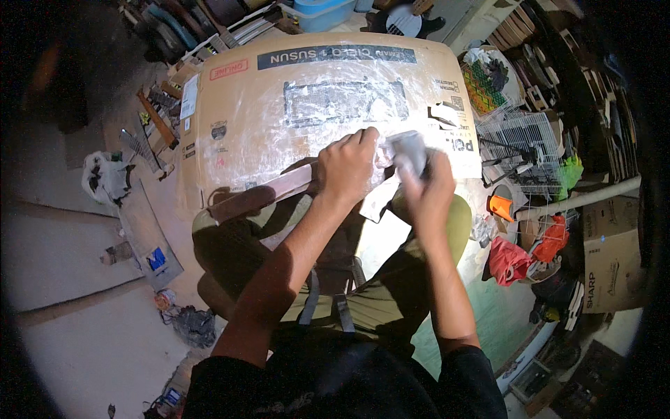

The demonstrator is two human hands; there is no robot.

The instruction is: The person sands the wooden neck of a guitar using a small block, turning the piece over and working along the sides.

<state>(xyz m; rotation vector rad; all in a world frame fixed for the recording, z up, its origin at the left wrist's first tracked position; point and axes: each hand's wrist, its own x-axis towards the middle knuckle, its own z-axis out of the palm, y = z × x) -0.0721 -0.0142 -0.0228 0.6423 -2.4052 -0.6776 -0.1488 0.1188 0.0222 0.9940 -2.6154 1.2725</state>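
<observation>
A large cardboard box [241,91], printed on top and dusted with white powder, lies flat before my knees. Over its near edge my left hand [347,166] is closed around a flat, brownish wooden strip [269,190], which sticks out to the left across my lap. My right hand [431,183], smeared by motion, is closed on a grey folded piece [410,152] whose material is too blurred to tell. That piece is beside the strip's right end, close to my left fingers; whether they touch cannot be made out.
To the right stand a white wire rack [520,150], an orange item [501,204], a red bag [508,261] and another cardboard box [611,258]. Wood scraps [158,117] and a white plastic bag [106,178] lie left. A blue tub [321,12] sits at the back.
</observation>
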